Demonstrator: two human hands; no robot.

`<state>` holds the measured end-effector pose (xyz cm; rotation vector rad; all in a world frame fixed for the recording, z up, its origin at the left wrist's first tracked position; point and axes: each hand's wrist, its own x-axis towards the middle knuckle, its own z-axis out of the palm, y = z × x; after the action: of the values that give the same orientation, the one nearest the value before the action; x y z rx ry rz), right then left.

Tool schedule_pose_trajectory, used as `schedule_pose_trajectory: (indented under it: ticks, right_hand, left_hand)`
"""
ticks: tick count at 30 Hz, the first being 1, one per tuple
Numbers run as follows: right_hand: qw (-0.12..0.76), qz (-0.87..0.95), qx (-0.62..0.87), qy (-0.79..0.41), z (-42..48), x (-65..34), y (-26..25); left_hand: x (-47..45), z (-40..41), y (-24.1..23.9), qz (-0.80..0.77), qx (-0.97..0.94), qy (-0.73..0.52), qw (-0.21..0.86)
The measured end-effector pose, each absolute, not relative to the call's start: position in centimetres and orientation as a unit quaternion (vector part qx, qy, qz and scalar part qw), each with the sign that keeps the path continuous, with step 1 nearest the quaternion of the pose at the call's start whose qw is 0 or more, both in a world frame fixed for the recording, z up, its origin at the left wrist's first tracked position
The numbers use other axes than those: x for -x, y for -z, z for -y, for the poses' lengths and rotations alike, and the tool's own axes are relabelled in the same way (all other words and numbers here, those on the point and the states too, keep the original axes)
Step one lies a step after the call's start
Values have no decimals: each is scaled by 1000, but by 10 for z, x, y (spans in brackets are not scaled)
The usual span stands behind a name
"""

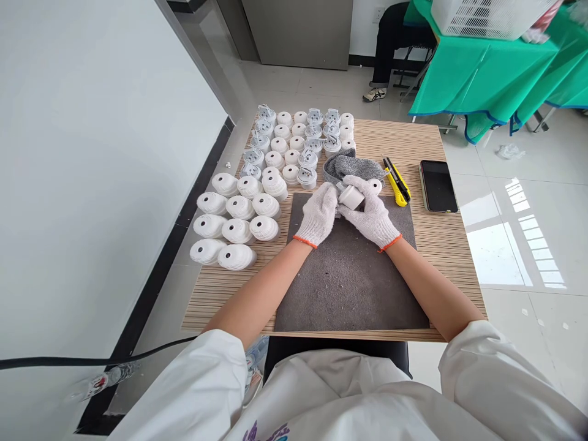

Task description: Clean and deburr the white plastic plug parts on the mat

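Both of my hands wear white knitted gloves with orange cuffs and meet above the far part of a dark grey mat. Between them is a white plastic cylinder, its round end tilted towards me. My right hand is closed around its right side. Fingers of my left hand are pressed together at its left end, where a smaller part is mostly hidden. A grey knitted cloth lies just beyond my hands. Partly behind my right fingers is a white spool.
Rows of white thread spools and grey-white plastic parts with raised clips cover the table's left side. A yellow utility knife and a black phone lie right. Beyond, a seated person's leg shows beside a green-covered table.
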<state>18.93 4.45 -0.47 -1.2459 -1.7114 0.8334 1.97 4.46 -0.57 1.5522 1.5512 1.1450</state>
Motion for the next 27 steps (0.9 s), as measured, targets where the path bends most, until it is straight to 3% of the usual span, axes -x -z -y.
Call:
schedule_pose_trajectory:
  ticks: [18,27]
  right_hand:
    - [428,686,487,-332,-46,-190,10]
    - [443,680,477,-337,-48,-191,12]
  left_hand:
    - [-21,-45,3,-578,-576,-441,375]
    - [-20,-44,2,-568,-597,-455,337]
